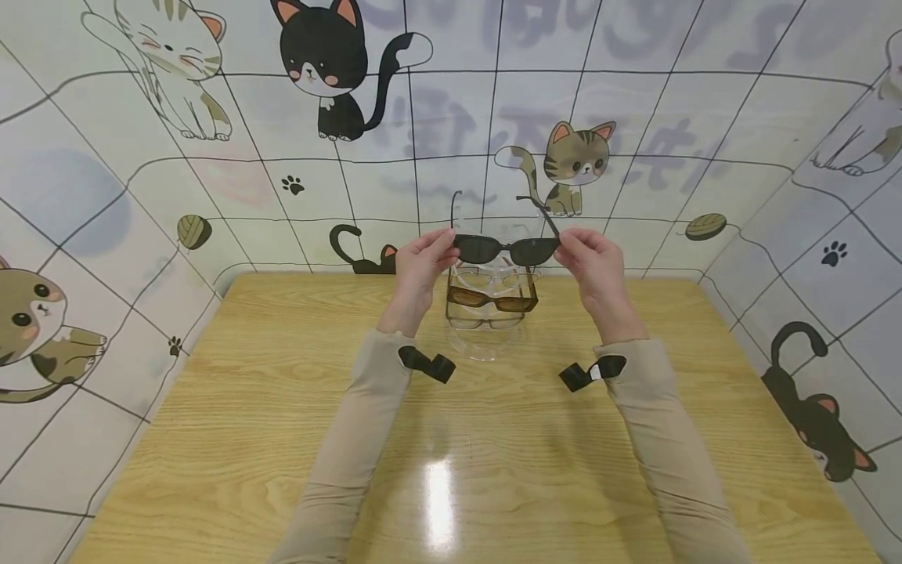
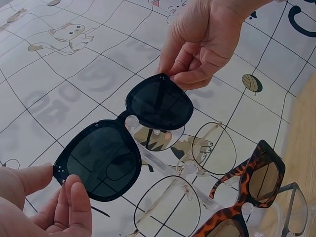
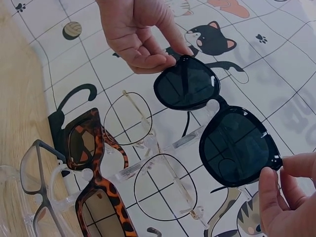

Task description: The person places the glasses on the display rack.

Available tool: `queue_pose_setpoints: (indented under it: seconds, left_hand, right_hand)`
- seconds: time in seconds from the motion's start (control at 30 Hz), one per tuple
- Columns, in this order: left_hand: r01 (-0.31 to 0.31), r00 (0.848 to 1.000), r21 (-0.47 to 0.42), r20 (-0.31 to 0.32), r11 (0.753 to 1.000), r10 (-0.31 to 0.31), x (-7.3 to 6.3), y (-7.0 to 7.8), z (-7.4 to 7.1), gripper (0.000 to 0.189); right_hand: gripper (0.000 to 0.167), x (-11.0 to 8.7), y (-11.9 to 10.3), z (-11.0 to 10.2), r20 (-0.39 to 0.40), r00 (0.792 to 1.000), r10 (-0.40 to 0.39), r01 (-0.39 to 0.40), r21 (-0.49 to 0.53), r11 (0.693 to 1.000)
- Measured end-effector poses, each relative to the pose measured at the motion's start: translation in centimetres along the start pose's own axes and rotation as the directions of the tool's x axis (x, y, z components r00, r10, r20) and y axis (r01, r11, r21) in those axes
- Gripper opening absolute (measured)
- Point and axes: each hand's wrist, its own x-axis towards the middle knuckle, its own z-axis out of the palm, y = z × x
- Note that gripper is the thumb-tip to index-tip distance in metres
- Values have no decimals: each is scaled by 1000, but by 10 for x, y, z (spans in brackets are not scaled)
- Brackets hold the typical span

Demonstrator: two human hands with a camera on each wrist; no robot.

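Observation:
Black sunglasses [image 1: 533, 251] with dark lenses are held at both outer frame corners, at the top of a clear display stand [image 1: 482, 354]. My left hand [image 1: 426, 266] pinches one corner between thumb and fingers, and my right hand [image 1: 590, 262] pinches the other. The temples point away toward the wall. In the left wrist view, the bridge of the sunglasses [image 2: 123, 117] overlaps a clear round nose piece of the stand. Below hang thin round wire-frame glasses [image 3: 165, 186], tortoiseshell sunglasses [image 3: 101, 180] with brown lenses, and grey-framed glasses [image 3: 37, 168].
The stand is on a wooden table [image 1: 296, 376], near its back edge. A white cloth backdrop [image 1: 451, 157] with a grid and cartoon cats rises behind and at both sides. Each wrist wears a black strap with a small camera [image 1: 440, 368].

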Motion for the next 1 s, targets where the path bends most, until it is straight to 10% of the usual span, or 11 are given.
queue_pose_setpoints:
  seconds: [1.0]
  left_hand:
    - [-65,997,67,-27,996,66,0,-4,-11,28]
  right_hand:
    - [8,-3,1,-2,8,999,-43,43,-75,996]
